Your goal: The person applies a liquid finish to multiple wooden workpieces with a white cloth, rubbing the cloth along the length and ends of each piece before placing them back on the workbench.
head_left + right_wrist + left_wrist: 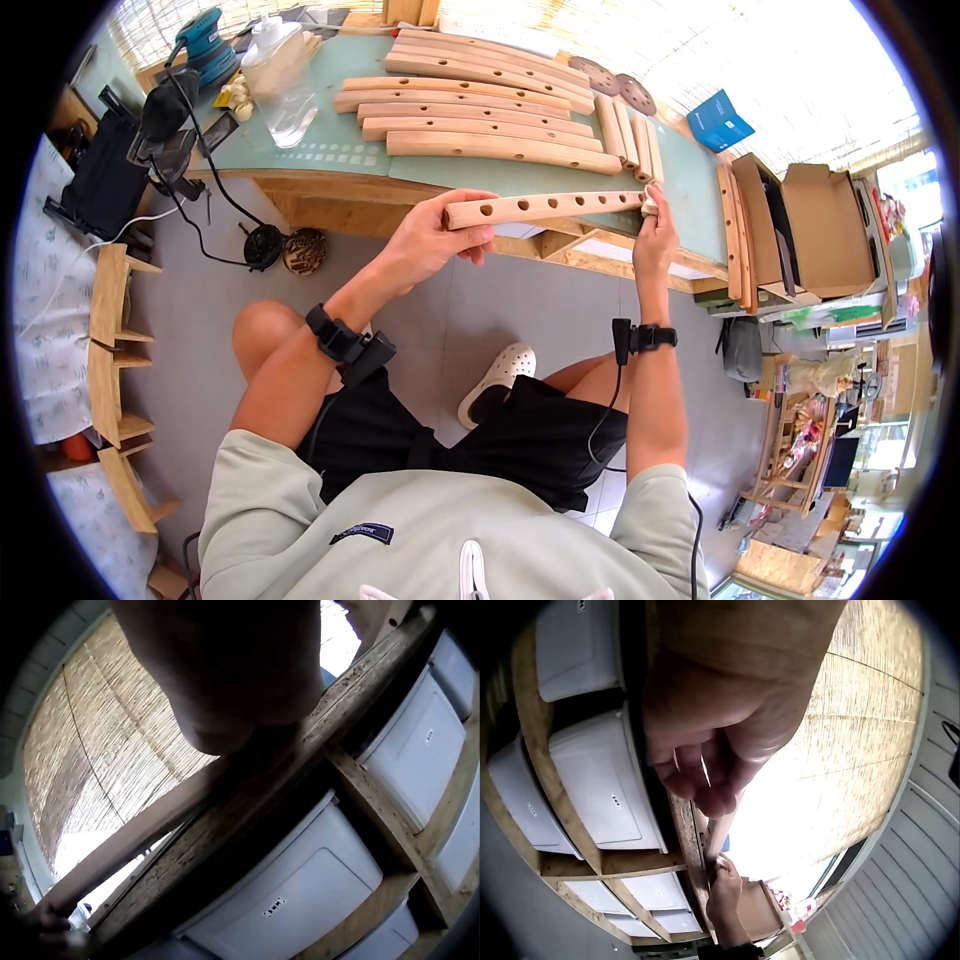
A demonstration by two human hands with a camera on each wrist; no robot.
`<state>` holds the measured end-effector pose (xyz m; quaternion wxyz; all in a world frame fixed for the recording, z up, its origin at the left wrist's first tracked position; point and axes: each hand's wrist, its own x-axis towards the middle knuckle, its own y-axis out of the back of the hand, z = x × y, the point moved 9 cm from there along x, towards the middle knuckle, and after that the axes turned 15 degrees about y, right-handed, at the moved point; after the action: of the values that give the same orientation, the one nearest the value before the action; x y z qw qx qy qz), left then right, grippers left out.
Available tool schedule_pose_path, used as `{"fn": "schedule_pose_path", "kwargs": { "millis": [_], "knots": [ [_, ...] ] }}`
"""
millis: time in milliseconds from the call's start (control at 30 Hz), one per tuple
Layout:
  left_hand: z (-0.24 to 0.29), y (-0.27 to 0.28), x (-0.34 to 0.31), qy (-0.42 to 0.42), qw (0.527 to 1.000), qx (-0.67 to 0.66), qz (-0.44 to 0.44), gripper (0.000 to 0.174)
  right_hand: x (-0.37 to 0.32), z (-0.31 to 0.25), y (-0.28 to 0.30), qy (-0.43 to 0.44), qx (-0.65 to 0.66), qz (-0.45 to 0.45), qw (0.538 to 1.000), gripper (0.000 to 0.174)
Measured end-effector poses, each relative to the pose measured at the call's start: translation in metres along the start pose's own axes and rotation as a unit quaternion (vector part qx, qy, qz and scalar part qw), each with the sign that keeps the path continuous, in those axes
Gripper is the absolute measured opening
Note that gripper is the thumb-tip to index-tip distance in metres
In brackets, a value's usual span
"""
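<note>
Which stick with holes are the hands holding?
The stick in front of the table, between the left hand and right hand; no hand touches the others.

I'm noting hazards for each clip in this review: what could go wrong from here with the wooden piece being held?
The drilled wooden piece is held only near its ends, by the left hand and right hand, partly over the floor; if a grip slips, it could drop. It also sits close to the table, so turning it might knock the front edge. The cable looping below the right wrist could snag.
</note>
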<state>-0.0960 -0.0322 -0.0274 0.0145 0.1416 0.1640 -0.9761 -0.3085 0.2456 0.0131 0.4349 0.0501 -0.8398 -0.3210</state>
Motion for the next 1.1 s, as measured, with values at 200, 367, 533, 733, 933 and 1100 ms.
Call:
{"fn": "schedule_pose_path", "kwargs": {
  "millis": [200, 367, 533, 733, 933, 1100],
  "knots": [
    [0.004, -0.002, 0.0, -0.025, 0.999, -0.026, -0.017, 0.038, -0.005, -0.038, -0.012, 0.085, -0.111, -0.007, 0.99, 0.038],
    [0.004, -0.002, 0.001, -0.035, 0.999, -0.021, -0.009, 0.037, -0.02, -0.136, -0.044, 0.109, -0.045, -0.032, 0.993, 0.042],
    [-0.007, 0.001, 0.003, -0.052, 0.999, -0.003, 0.005, 0.038, -0.045, -0.246, -0.077, 0.2, 0.034, -0.06, 0.977, 0.042],
    [-0.005, 0.002, 0.01, -0.026, 0.999, -0.039, -0.02, 0.047, -0.051, -0.314, -0.079, 0.072, 0.518, -0.145, 0.84, 0.045],
    [0.007, 0.031, 0.004, -0.067, 0.992, -0.048, 0.095, 0.04, -0.047, -0.232, -0.07, -0.282, 0.768, 0.012, 0.574, 0.043],
    [0.03, 0.057, -0.004, -0.091, 0.974, 0.023, 0.206, 0.033, -0.054, -0.197, -0.067, -0.327, 0.787, 0.052, 0.52, 0.044]
  ]
}}
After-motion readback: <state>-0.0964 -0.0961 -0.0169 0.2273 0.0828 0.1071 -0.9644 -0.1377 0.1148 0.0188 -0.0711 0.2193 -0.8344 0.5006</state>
